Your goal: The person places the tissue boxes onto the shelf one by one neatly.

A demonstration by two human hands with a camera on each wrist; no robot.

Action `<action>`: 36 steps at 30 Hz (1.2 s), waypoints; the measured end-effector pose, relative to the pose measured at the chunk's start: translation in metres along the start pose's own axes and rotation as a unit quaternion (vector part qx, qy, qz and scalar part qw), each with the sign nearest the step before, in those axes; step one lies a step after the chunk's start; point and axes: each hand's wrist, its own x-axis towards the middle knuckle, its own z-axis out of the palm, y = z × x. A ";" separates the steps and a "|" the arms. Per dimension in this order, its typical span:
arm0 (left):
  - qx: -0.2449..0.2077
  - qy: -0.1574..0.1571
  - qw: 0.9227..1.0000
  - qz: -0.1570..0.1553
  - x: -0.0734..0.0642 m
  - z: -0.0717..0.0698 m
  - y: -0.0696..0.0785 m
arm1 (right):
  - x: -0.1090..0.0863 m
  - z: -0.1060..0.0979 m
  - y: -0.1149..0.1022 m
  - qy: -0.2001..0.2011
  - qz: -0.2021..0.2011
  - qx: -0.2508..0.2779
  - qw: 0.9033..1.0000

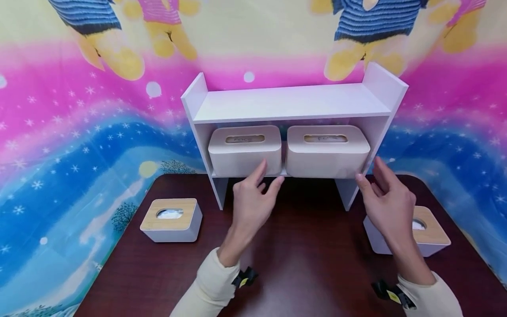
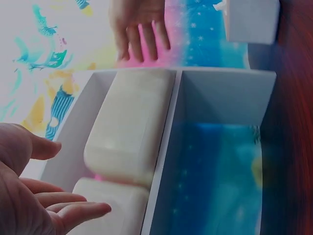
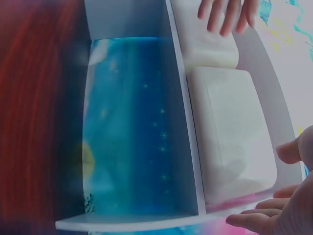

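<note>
Two cream tissue boxes stand side by side on the lower board of a white shelf (image 1: pixel 293 103): the left tissue box (image 1: pixel 244 160) and the right tissue box (image 1: pixel 326 160). My left hand (image 1: pixel 253 200) is raised in front of the left box, its fingers overlapping the box's lower right part in the head view. Near the right box's outer end, by the shelf's side panel, is my right hand (image 1: pixel 390 202). Both hands hold nothing, thumbs spread from the fingers. In the right wrist view, the right fingertips (image 3: pixel 237 219) lie close to the shelf's end.
A smaller wood-topped tissue box (image 1: pixel 168 215) sits on the dark table (image 1: pixel 301 264) at left. Another wood-topped tissue box (image 1: pixel 431 226) stands at right, partly behind my right hand. A patterned cloth (image 1: pixel 99 145) hangs behind the shelf.
</note>
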 end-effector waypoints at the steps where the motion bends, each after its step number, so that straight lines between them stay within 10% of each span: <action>1: 0.010 0.000 1.000 0.003 -0.002 -0.007 -0.002 | -0.003 -0.003 0.003 -0.007 -0.004 -0.010 1.000; 17: 0.140 0.008 0.989 -0.040 -0.034 -0.112 -0.041 | -0.041 -0.023 0.032 -0.114 -0.027 -0.103 0.988; 36: 0.273 -0.032 0.954 -0.124 -0.061 -0.215 -0.078 | -0.090 0.092 -0.006 -0.252 -0.120 -0.026 0.960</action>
